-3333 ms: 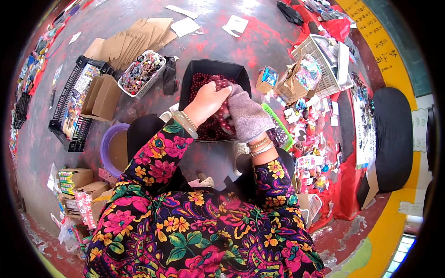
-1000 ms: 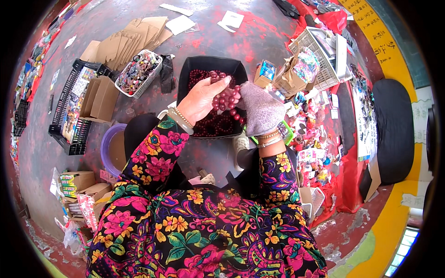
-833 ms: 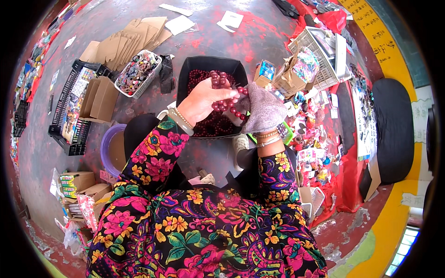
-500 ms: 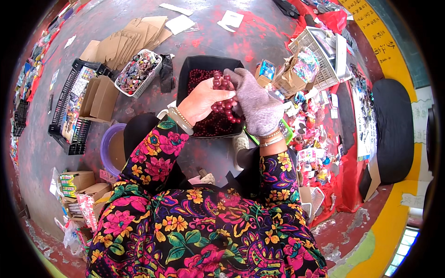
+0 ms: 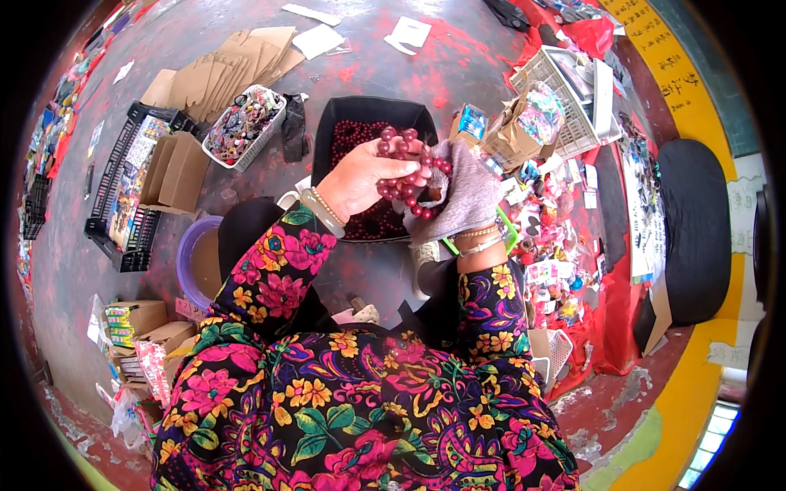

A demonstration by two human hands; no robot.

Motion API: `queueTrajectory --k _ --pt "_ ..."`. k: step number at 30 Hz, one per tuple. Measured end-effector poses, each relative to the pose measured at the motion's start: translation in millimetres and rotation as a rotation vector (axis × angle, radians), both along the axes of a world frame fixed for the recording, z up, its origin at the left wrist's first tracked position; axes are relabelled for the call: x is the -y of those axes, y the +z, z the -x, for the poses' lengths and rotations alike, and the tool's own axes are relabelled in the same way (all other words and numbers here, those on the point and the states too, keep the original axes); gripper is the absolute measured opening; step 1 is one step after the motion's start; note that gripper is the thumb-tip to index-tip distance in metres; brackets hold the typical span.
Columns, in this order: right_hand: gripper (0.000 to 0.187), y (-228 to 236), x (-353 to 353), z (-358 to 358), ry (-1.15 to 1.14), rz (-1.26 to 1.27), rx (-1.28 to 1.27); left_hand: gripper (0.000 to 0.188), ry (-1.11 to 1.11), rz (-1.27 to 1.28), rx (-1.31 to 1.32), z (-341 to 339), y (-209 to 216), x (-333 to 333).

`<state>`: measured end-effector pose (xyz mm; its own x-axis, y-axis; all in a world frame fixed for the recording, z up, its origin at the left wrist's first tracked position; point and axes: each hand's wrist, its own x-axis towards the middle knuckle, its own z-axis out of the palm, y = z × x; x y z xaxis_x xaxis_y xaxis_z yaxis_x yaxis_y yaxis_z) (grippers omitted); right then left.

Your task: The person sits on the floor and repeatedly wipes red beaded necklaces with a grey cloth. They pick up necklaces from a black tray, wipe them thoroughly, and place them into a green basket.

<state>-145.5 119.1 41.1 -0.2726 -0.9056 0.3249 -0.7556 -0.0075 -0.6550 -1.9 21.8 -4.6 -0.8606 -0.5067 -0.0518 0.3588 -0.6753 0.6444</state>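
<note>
My left hand (image 5: pixel 360 184) is closed on a loop of large, shiny dark-red beads (image 5: pixel 403 190), pinching them between thumb and fingers. Greyish-purple cloth (image 5: pixel 475 182) covers my right hand (image 5: pixel 463 211), hiding its fingers. The covered hand is bunched around the cloth and presses against the right side of the beads. Both hands are above a black bin (image 5: pixel 377 108), which holds many smaller dark-red beads (image 5: pixel 354 137).
Left stand a white basket of mixed trinkets (image 5: pixel 246 123), an open cardboard box (image 5: pixel 176 173), a black crate (image 5: pixel 102 192) and a purple tub (image 5: pixel 190 262). Flattened cardboard (image 5: pixel 221 78) lies beyond. Small packaged goods (image 5: pixel 557 237) crowd the right, below a white crate (image 5: pixel 565 90).
The cloth-covered right hand has turned, and a fold in the cloth now faces the beads. The bead loop has spread wider toward the right. My left hand has kept its hold.
</note>
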Motion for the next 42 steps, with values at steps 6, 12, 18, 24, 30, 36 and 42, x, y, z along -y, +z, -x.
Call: queueTrajectory --k 6,12,18,24,30,36,42 --pt "0.052 17 13 5 0.032 0.051 -0.385 0.032 0.119 -0.103 -0.107 0 -3 7" --pt "0.046 -5 8 13 0.036 -0.005 -0.341 0.035 0.018 -0.061 -0.098 -5 0 1" --pt "0.063 -28 -4 17 0.137 0.033 -0.148 0.034 0.034 0.157 -0.003 -1 12 -9" --pt "0.042 -58 13 27 0.2 -0.418 -0.148 0.026 0.195 0.598 0.213 8 -3 -5" --pt "0.038 -18 6 8 0.101 -0.411 -0.381 0.022 0.253 0.57 0.276 2 3 -2" --pt "0.022 -31 16 37 0.036 -0.022 -0.204 0.017 0.288 0.474 0.358 6 10 -1" --pt "0.016 8 22 -6 0.115 -0.078 -1.251 0.019 0.169 0.509 0.439 3 0 0"
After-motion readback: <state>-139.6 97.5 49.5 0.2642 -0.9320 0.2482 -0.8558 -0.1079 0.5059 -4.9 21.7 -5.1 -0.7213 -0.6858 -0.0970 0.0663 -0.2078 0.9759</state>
